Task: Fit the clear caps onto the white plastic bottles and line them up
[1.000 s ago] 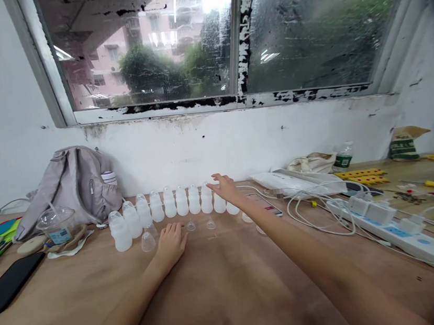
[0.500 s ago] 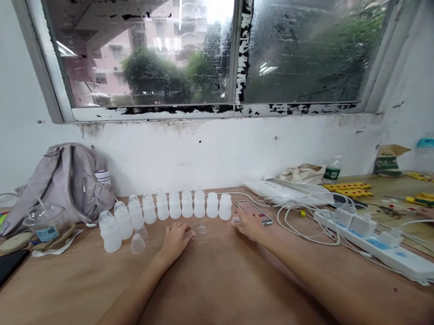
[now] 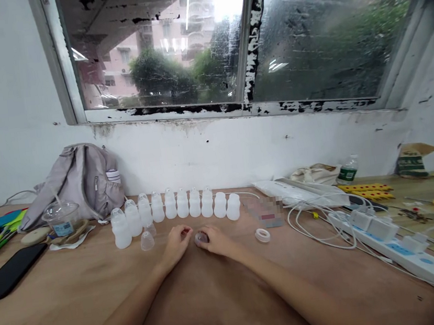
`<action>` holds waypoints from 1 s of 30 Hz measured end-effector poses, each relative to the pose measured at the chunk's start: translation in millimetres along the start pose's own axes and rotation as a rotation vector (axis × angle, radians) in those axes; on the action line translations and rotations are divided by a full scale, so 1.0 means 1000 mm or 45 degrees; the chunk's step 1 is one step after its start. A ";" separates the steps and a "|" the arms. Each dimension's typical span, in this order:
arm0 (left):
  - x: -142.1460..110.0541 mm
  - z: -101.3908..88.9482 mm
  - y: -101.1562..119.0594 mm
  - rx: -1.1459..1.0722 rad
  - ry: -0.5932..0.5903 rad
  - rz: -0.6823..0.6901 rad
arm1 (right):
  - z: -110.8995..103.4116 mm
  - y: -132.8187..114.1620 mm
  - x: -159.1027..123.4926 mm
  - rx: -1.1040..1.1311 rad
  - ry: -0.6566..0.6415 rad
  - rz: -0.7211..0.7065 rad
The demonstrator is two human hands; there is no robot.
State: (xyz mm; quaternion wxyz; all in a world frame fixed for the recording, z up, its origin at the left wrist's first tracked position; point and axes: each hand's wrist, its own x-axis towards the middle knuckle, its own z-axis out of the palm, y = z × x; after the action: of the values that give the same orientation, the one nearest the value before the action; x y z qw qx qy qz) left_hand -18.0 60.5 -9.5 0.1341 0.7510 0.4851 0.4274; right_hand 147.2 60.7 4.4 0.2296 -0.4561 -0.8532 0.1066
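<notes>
A row of several small white plastic bottles (image 3: 182,204) stands on the wooden table (image 3: 218,299) near the wall; most carry clear dome caps, and the two at the right end have none. My left hand (image 3: 177,243) and my right hand (image 3: 216,240) meet just in front of the row. The right hand's fingers are closed on a small clear cap (image 3: 201,237). My left hand's fingers are curled, and what they hold, if anything, is hidden. One loose clear cap (image 3: 147,240) stands left of my hands. A clear ring (image 3: 262,235) lies to the right.
A grey bag (image 3: 79,182), a plastic cup (image 3: 61,219) and a black phone (image 3: 9,272) are at the left. White cables (image 3: 319,218) and a power strip (image 3: 402,253) lie at the right, with tools behind them.
My right hand drew back from the right end of the bottle row, went to the table near the phone, then came left to meet my left hand with a clear cap.
</notes>
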 end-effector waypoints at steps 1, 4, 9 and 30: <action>0.001 0.003 0.002 0.024 -0.041 0.029 | 0.003 0.003 0.000 0.009 0.012 -0.003; 0.003 0.012 0.009 0.123 -0.125 0.067 | 0.010 0.012 -0.002 0.054 0.086 -0.043; 0.007 0.021 0.015 0.255 -0.124 0.067 | 0.023 0.017 -0.004 0.066 0.217 -0.007; -0.004 0.012 0.026 0.042 0.177 0.149 | 0.011 0.006 -0.008 0.104 0.260 -0.049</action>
State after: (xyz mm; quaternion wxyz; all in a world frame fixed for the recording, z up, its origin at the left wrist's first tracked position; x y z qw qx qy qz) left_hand 7.0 46.8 -2.6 0.0623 0.7488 0.4554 0.4775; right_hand 149.7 57.3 -10.3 0.3356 -0.4384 -0.8289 0.0897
